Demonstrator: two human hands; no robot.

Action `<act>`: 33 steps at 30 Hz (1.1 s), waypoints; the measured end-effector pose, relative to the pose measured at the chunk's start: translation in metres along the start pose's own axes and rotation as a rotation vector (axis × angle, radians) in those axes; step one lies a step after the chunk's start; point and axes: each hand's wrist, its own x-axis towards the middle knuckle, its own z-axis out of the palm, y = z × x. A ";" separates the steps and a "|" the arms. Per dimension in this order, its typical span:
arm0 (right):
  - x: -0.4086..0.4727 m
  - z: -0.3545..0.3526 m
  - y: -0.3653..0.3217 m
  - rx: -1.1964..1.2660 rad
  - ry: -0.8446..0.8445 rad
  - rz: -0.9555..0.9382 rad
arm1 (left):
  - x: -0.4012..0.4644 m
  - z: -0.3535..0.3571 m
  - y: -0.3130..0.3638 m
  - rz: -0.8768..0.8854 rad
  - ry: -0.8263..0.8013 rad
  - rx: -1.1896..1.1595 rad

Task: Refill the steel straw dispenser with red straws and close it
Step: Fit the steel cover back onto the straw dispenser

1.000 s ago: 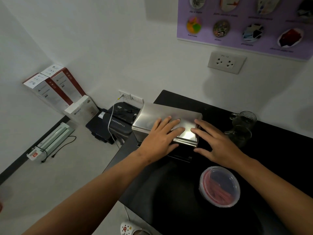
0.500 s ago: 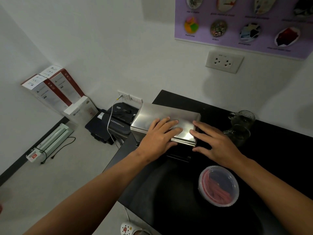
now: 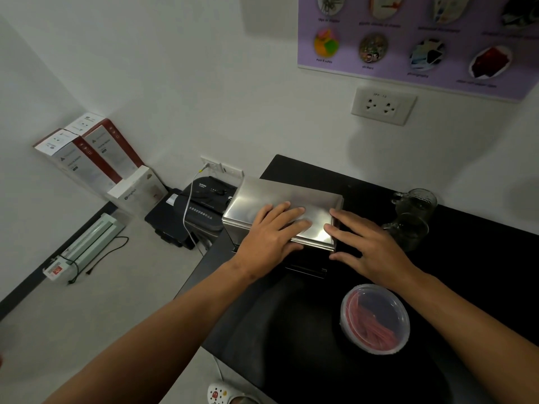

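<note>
A steel straw dispenser (image 3: 262,196) with a flat shiny lid stands at the left end of a black counter (image 3: 291,330). The lid lies down on the box. My left hand (image 3: 272,237) rests flat on the front part of the lid, fingers spread. My right hand (image 3: 369,246) lies at the box's right front corner, fingertips touching the lid edge. A round clear plastic tub (image 3: 376,316) holding red straws (image 3: 370,325) sits on the counter below my right hand, apart from the box.
Two clear glass mugs (image 3: 414,217) stand right of the dispenser. Left of the counter, on the floor, are a black shredder (image 3: 201,205), a laminator (image 3: 87,246), stacked boxes (image 3: 87,153). A wall socket (image 3: 383,104) and purple poster hang above.
Both hands stay on the dispenser lid with almost no movement. The view has shifted slightly.
</note>
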 end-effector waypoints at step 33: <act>0.024 -0.001 -0.027 0.158 -0.057 0.223 | -0.020 -0.010 0.000 -0.450 0.090 -0.217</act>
